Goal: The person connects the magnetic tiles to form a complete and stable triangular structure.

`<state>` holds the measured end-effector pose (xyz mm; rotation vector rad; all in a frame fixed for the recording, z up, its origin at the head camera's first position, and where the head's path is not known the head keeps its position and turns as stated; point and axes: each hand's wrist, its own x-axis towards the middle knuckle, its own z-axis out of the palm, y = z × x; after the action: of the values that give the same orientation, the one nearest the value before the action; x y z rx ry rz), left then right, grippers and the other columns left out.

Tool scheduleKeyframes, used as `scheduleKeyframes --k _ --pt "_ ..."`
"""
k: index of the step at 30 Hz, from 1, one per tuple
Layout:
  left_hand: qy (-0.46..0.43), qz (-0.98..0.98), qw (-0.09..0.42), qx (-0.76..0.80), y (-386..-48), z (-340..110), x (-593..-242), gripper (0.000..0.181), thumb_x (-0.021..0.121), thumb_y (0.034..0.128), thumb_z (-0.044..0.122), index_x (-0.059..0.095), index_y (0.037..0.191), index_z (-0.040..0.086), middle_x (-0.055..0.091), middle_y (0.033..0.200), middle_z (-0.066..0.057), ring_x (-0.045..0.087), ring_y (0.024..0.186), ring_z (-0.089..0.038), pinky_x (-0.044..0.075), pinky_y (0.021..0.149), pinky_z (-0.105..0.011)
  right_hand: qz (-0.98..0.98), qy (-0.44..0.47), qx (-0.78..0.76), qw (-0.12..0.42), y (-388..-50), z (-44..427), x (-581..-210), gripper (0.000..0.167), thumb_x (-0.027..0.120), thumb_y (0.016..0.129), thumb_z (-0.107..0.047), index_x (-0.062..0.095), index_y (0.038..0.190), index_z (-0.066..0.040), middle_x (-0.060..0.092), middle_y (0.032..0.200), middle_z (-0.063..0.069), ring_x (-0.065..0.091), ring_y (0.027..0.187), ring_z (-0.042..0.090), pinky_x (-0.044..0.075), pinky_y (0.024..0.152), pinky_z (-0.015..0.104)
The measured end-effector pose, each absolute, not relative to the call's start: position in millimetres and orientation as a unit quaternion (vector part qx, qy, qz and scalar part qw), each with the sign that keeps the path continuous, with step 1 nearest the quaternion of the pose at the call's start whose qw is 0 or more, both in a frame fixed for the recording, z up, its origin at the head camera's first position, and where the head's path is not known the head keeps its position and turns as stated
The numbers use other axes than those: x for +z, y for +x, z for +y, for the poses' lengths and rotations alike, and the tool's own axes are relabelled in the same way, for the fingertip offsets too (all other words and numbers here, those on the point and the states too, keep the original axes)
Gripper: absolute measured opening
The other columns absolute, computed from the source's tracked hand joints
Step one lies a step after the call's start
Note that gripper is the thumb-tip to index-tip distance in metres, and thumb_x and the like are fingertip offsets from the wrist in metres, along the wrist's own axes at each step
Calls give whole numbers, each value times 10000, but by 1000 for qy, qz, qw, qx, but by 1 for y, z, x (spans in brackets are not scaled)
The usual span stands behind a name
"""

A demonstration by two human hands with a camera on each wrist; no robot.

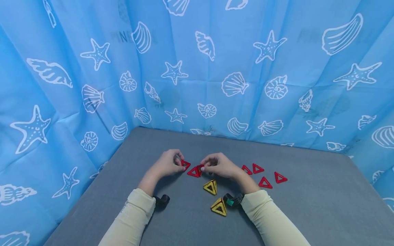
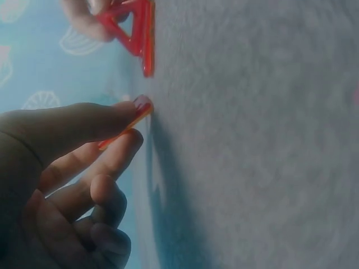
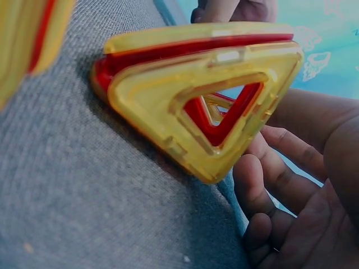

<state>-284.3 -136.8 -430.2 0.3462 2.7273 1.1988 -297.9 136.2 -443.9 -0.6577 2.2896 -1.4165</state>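
Head view, going left to right, is showing a pale sleeve (image 1: 127, 218) leading to the left hand (image 1: 168, 164), with a black wrist device (image 1: 162, 202) sitting beside that wrist. The left hand is pinching one red triangle (image 1: 187, 165) between thumb and fingertip; the left wrist view is showing this piece tilting, its other fingers curling loosely below. Between the two hands, a flat red triangle (image 1: 193, 175) is lying on the grey table (image 1: 184, 222). The right hand (image 1: 221, 166) is pinching an upright red triangle (image 2: 138, 28), which is appearing to touch the flat one. Nearer the person than the hands, two yellow-and-red pieces are resting on the table: one (image 1: 210, 192) just below the right hand, the other (image 1: 217, 211) beside the right wrist. To the right of the right hand, four loose red triangles (image 1: 265, 186) are lying near the forearm, the closest partly hiding behind it. Beyond both hands, a blue curtain (image 1: 191, 89) is hanging, bearing white shells and starfish.
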Motion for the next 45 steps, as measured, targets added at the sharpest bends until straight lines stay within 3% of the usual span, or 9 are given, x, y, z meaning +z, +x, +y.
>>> scheduleKeyframes --k 8,16,26,38,45 --pt "131 905 77 397 -282 -129 -429 304 849 877 69 675 1126 80 705 843 -16 645 736 -164 534 724 -333 808 -240 -507 181 -298 136 -444 239 717 1012 -127 736 1213 0 731 986 142 603 809 178 525 725 301" --pt "133 901 91 403 -282 -127 -428 269 837 891 85 676 1104 114 718 870 -13 660 730 -178 542 662 -325 806 -244 -508 181 -299 136 -445 237 719 1014 -136 737 1212 -8 733 994 133 620 835 171 534 743 303" --pt "163 897 94 400 -283 -128 -427 197 812 914 90 704 1078 108 739 897 -4 674 792 -156 538 700 -325 809 -243 -504 179 -297 136 -444 253 734 1009 -187 746 1233 -70 736 1126 71 683 934 207 565 796 355" --pt "191 893 93 397 -283 -126 -427 128 794 918 92 725 1022 119 718 938 -11 651 796 -163 522 688 -325 793 -271 -519 168 -294 133 -445 291 710 1027 -191 720 1266 -25 730 1220 130 732 1009 301 537 843 376" --pt "207 889 93 398 -282 -126 -427 105 800 929 118 732 1008 130 716 946 -9 648 801 -159 513 696 -320 794 -273 -516 168 -292 132 -445 241 709 1026 -190 741 1247 -100 749 1205 117 737 1016 309 552 821 375"
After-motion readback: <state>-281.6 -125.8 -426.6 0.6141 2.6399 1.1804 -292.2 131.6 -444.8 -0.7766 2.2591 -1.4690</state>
